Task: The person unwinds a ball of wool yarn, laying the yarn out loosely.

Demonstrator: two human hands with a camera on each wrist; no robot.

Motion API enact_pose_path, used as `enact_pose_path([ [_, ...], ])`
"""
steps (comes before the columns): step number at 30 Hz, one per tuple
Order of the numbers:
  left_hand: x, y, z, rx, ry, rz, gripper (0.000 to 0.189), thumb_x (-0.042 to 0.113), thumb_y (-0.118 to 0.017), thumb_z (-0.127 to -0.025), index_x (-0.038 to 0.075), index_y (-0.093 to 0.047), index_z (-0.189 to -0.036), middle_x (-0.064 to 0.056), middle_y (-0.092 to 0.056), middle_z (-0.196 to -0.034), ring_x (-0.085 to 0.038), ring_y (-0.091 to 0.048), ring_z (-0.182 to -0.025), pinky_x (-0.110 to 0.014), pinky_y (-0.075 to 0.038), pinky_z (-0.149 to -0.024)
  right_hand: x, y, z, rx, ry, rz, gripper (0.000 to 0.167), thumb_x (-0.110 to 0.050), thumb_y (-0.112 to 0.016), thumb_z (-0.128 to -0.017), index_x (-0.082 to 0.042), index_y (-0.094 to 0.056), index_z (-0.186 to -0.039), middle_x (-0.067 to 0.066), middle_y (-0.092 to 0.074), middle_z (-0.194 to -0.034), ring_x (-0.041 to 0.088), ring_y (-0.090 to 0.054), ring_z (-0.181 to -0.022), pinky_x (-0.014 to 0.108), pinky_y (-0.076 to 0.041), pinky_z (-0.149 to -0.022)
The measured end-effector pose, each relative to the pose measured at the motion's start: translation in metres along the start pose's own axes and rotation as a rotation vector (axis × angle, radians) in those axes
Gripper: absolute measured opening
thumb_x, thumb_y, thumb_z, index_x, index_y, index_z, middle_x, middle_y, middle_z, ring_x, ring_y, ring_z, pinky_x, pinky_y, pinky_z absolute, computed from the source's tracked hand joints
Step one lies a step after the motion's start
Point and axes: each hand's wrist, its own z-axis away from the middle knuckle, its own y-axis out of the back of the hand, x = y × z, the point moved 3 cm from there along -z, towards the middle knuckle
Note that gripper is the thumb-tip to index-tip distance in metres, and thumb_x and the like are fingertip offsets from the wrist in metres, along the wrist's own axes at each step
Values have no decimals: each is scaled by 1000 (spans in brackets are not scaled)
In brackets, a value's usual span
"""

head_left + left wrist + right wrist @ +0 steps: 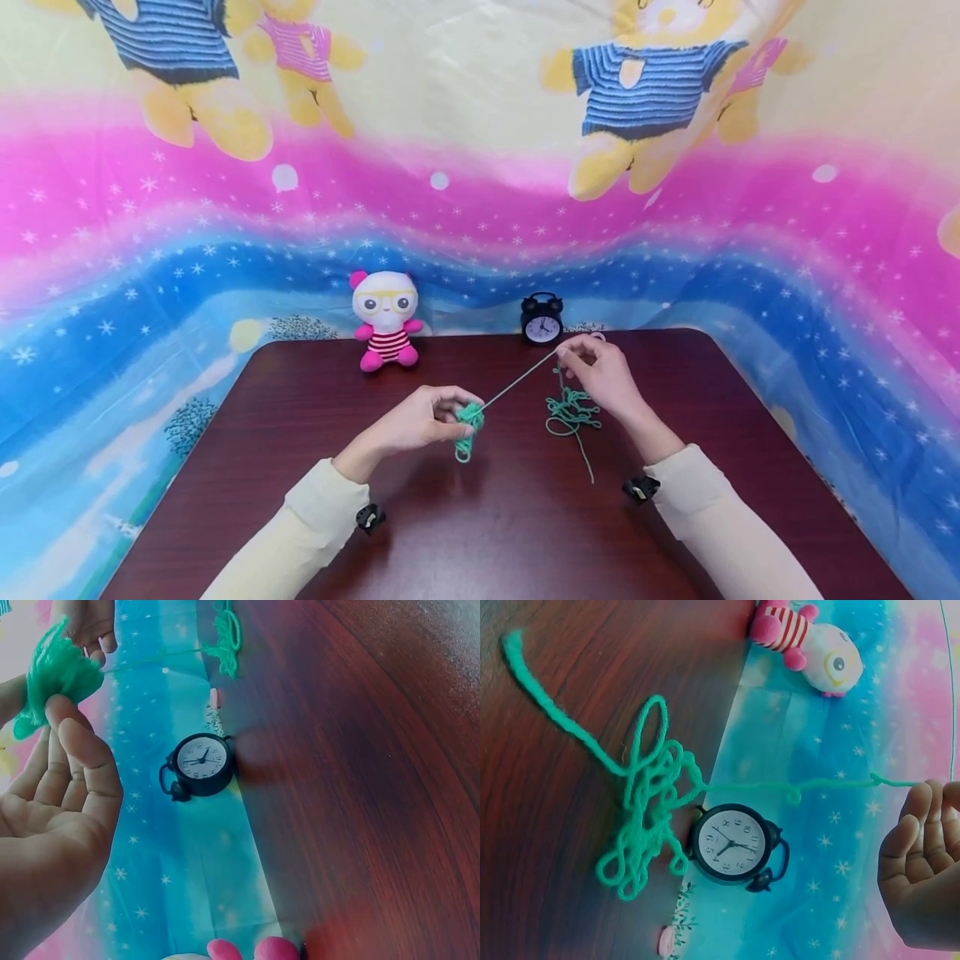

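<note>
Cream sleeves (300, 533) sit nearest the head camera, each with a small black wrist camera, over a dark red-brown table (487, 542). Left hand (420, 421) is toward the person from the alarm clock (542, 319) and to its left, fingers curled round a small wound bundle of green yarn (468, 425), one loop hanging below the fist; in the left wrist view the bundle is pinched at thumb and fingertips (64, 712). Right hand (600, 375) is just in front of the clock and slightly to its right, raised off the table, fingertips pinched on the yarn strand (521, 382). The strand runs taut in a straight diagonal from the bundle up and right to the right hand's pinch, so its long axis points from the left hand toward the clock. From the pinch the yarn drops to a loose tangle of green yarn (572, 412) lying on the table just beside the right wrist, free tail trailing toward the person. Right hand is clearly nearer the tangle, left hand nearer the bundle. A plush toy (385, 318) stands left of the clock at the table's far edge; a cartoon-print cloth (480, 167) hangs behind.
</note>
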Motion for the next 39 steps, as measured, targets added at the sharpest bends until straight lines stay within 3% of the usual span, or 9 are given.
enact_pose_path([
  [9,2,0,2,-56,-49,-19,43,15,-73,-90,9,-61,-131,-9,-74,-99,-16,-71,-86,-27,-58,-81,8,10,-2,62,-38,-13,26,-38,-61,-99,-14,-71,-105,11,-72,-89,26,-68,-74,26,-49,-57],
  [15,4,4,5,-11,-128,30,48,11,-70,-92,9,-56,-139,-12,-74,-101,-15,-69,-84,-28,-58,-77,16,18,-2,93,-54,-10,29,-39,-61,-99,-12,-71,-105,9,-72,-88,25,-69,-73,26,-49,-56],
  [19,3,7,6,64,-141,58,36,9,-67,-94,8,-63,-130,-11,-73,-104,-21,-70,-85,-29,-59,-74,20,22,-1,98,-74,9,29,-41,-60,-99,-15,-71,-105,8,-72,-90,25,-68,-75,27,-49,-57],
  [23,2,8,5,148,-131,129,22,6,-67,-93,4,-67,-115,-16,-72,-100,-19,-71,-81,-30,-61,-73,24,26,1,105,-94,8,31,-43,-59,-99,-15,-71,-107,9,-72,-92,21,-68,-75,27,-51,-60],
  [27,1,10,3,220,-96,189,21,4,-69,-91,-2,-65,-110,-19,-72,-98,-12,-71,-79,-36,-62,-77,28,31,1,126,-109,5,35,-43,-60,-99,-13,-72,-110,11,-73,-93,21,-69,-75,26,-52,-61],
  [33,-3,15,4,321,21,236,23,6,-72,-90,-4,-63,-108,-12,-74,-96,-10,-73,-83,-45,-61,-85,35,41,1,160,-156,6,36,-43,-60,-99,-10,-72,-109,9,-72,-91,25,-70,-77,24,-53,-59],
  [39,-3,19,6,346,30,270,28,3,-72,-89,-5,-60,-113,-13,-73,-100,-11,-72,-83,-34,-62,-79,44,53,2,195,-204,-9,37,-41,-59,-99,-7,-70,-111,9,-71,-90,8,-67,-70,27,-57,-62],
])
